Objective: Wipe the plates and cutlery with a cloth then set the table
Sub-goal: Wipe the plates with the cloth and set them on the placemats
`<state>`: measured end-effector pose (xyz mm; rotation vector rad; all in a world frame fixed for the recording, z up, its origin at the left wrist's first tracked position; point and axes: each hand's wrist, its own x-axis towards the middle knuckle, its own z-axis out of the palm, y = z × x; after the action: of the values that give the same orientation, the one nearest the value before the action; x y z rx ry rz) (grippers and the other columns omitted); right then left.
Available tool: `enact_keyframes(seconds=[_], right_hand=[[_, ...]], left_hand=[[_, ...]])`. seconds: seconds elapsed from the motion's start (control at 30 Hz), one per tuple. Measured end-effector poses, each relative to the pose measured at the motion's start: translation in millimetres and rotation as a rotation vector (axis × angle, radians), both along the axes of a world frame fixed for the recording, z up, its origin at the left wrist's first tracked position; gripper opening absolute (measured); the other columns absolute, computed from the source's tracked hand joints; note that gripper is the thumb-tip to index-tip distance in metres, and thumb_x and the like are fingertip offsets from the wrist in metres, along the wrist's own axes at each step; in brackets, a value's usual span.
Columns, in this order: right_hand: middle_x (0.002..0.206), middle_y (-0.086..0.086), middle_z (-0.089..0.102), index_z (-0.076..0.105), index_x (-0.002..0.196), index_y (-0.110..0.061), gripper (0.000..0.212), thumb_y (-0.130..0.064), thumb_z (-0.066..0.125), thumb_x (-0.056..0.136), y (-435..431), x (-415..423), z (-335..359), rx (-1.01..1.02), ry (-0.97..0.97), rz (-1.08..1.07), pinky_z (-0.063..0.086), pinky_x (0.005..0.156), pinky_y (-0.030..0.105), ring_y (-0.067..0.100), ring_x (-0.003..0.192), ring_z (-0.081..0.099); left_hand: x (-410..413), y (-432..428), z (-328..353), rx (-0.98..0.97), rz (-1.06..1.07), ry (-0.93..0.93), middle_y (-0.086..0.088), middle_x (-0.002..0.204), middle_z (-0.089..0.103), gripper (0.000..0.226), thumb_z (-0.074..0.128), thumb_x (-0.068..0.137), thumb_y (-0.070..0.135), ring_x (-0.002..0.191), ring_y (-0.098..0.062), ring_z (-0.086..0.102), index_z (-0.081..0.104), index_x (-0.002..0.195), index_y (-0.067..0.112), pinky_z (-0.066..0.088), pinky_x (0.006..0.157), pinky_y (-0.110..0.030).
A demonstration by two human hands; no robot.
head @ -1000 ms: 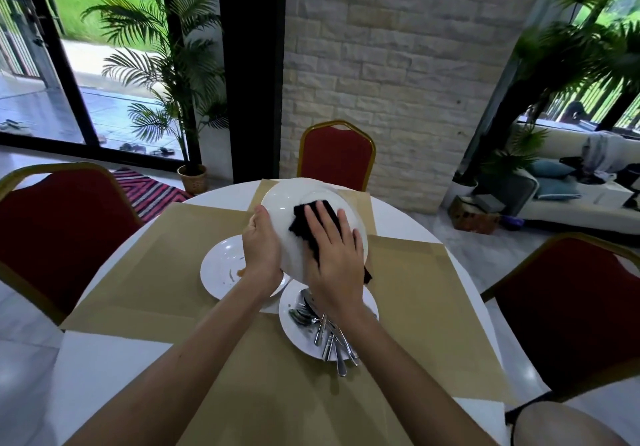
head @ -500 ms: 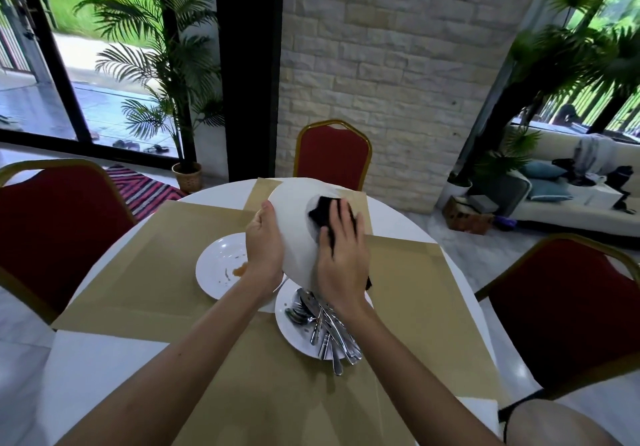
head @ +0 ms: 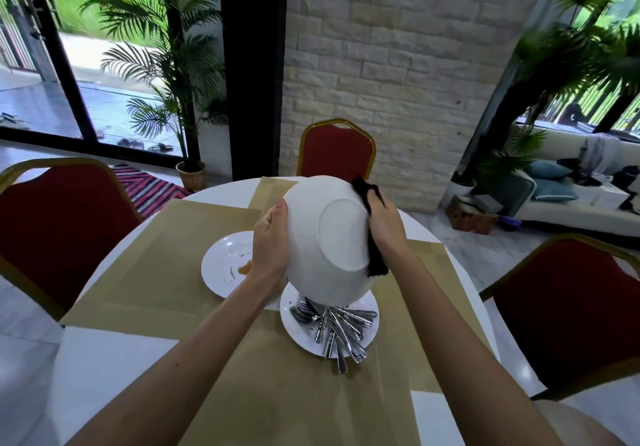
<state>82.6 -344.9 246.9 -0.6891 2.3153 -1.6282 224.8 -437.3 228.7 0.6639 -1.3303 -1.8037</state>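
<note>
Up in the air over the table: the round white ceramic plate (head: 322, 237), tipped on edge, its underside and foot ring facing the camera. The eating face is turned away and out of sight.

The left hand (head: 272, 248) grips the left rim, thumb laid on the back; its fingers go round behind the plate and are hidden. The right hand (head: 386, 227) is at the right rim, fingers curled tight into a black cloth (head: 376, 263). Only a tuft of cloth shows above the rim and a strip down the edge; how it lies on the far side cannot be seen.

Directly below, a second white plate (head: 298, 334) carries a heap of steel cutlery (head: 337, 328), handles fanning toward the camera. The heads are partly covered by the raised plate, and the pieces are too tangled to count.

To the left, a third white plate (head: 221, 265) with an orange smear (head: 246, 267), its near right edge hidden behind the left wrist.

All this is on brown paper placemats (head: 166, 258) over a round white table (head: 104, 369). A red chair with a gold frame (head: 336, 151) stands at the far side, its seat hidden by the table.
</note>
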Motion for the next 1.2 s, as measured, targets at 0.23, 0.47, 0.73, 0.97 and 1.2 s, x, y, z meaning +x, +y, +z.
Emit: enact_keyframes(seconds=[0.23,0.47,0.73,0.97,1.2], right_hand=[[0.156,-0.007,0.028,0.031,0.149,-0.024,0.047,-0.032,0.033,0.103,3.2,61.6,-65.4,-0.252,0.201,-0.281,0.015,0.117,0.026,0.014,0.146,0.020],[0.158,0.002,0.024,0.029,0.149,-0.023,0.055,-0.020,0.040,0.094,11.8,69.0,-96.7,-0.035,0.934,-0.036,0.015,0.117,0.048,0.025,0.149,0.008],[0.130,0.003,0.061,0.053,0.134,-0.022,0.048,-0.037,0.064,0.090,18.9,10.3,-53.2,-0.632,-0.470,-0.237,0.046,0.101,0.052,0.026,0.121,0.056],[0.095,0.010,0.073,0.067,0.110,-0.014,0.045,-0.042,0.066,0.074,56.4,-21.0,-32.8,-0.493,-0.772,0.128,0.059,0.071,0.040,0.027,0.083,0.069],[0.090,0.002,0.075,0.069,0.110,-0.014,0.032,-0.027,0.072,0.082,51.6,-20.0,0.2,-0.215,-0.396,0.150,0.054,0.084,0.040,0.019,0.081,0.069]], left_hand=[[-11.3,0.4,-0.9,0.283,0.113,0.102,0.004,0.092,0.064,0.033,0.032,0.102,0.042,0.085,-0.014,0.060,0.054,0.115,0.021,0.052,0.070,-0.030],[-13.1,3.5,-21.9,0.440,-0.054,0.205,-0.008,0.120,0.066,0.045,0.030,0.103,0.039,0.101,-0.017,0.067,0.049,0.133,0.011,0.058,0.069,-0.025],[2.0,16.8,-26.9,0.393,-0.264,0.209,-0.006,0.123,0.063,0.040,0.033,0.102,0.034,0.100,-0.016,0.066,0.045,0.135,0.014,0.059,0.076,-0.030],[18.5,-16.6,-11.5,0.296,-0.442,0.007,-0.001,0.076,0.072,0.047,0.035,0.097,0.048,0.065,-0.012,0.069,0.069,0.088,0.017,0.056,0.056,-0.025],[3.3,-23.8,-7.3,0.174,-0.308,-0.240,-0.013,0.108,0.071,0.047,0.050,0.094,0.049,0.089,-0.026,0.067,0.066,0.116,0.011,0.057,0.076,-0.038]])
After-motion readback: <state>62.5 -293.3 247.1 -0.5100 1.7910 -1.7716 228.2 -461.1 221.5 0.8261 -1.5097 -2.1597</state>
